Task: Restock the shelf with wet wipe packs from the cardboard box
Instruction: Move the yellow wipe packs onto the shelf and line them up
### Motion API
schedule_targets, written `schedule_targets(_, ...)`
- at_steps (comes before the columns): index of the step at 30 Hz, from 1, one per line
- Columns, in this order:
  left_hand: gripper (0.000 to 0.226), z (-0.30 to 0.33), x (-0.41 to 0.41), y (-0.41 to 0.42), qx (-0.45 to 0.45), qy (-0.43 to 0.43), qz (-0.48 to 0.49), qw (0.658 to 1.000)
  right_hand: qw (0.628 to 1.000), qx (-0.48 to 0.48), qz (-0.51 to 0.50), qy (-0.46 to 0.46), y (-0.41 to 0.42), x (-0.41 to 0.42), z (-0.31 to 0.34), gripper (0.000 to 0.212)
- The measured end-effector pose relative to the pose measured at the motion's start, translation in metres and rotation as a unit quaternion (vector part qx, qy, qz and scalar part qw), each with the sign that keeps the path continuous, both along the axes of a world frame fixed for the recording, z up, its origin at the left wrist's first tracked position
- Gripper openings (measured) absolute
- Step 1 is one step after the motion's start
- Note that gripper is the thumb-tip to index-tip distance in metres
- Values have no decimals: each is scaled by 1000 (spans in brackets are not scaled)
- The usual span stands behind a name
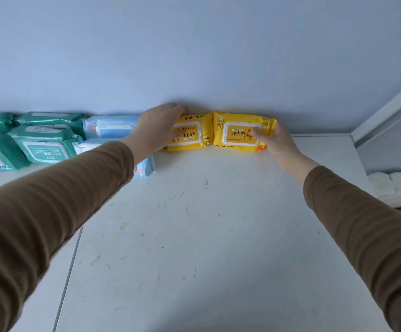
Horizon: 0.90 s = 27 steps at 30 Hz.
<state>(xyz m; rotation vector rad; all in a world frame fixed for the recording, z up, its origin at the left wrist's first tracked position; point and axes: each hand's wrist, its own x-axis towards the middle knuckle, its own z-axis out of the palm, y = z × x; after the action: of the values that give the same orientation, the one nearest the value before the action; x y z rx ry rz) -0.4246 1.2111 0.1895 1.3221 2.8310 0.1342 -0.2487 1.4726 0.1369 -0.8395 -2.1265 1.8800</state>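
Both arms in brown sleeves were extended to the far edge of the white shelf (194, 236), where it met the pale blue back wall (194, 44). Two yellow baby wipes packs lay flat there, side by side, their inner edges touching and their far edges against the wall. The left hand (157, 130) rested on the left yellow pack (195, 130): fingers curled over its far left corner, thumb lying on the printed lid, so the pack was clasped between them. The right hand (277, 142) held the right yellow pack (237, 131) at its right end, thumb pressed on the lid label and the other fingers hidden beneath or behind the pack; grip recorded as a pinch on the pack's right edge. The print on the right pack read upside down relative to the left one. Just left of the left yellow pack sat light blue wipe packs (112, 129), one farther and one nearer, the nearer one largely covered by the left forearm. Further left, several teal wipe packs (43, 142) were laid in overlapping rows. The shelf surface in the near area carried small dark scuff marks. At the far right, a white frame post (386, 109) rose at an angle, and beside it lay a white padded item (395, 188), too indistinct to identify. The cardboard box was not in the view.
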Motion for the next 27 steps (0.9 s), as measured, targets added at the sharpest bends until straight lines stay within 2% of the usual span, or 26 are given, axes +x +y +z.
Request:
schedule_targets(3, 50, -4, 3, 0, 10, 58, -31, 998, 998, 54, -4, -15, 2, 2, -10, 60)
schedule_targets(7, 50, -10, 0, 6, -11, 80, -34, 996, 985, 167, -34, -20, 2, -6, -15, 56)
schedule_targets(10, 51, -11, 1, 10, -27, 97, -31, 994, 976, 211, -37, -28, -1, -13, -15, 53)
schedule_targets(16, 51, -8, 14, 15, -33, 102, -7, 994, 965, 232, -103, -64, -12, -5, -11, 58)
schedule_targets(20, 51, -11, 31, 11, 12, 127, 24, 992, 950, 260, -152, -78, -25, 11, 1, 71)
schedule_targets(27, 51, -16, 96, -28, 68, 75, 8, 995, 946, 296, -87, -97, -80, 89, 11, 55)
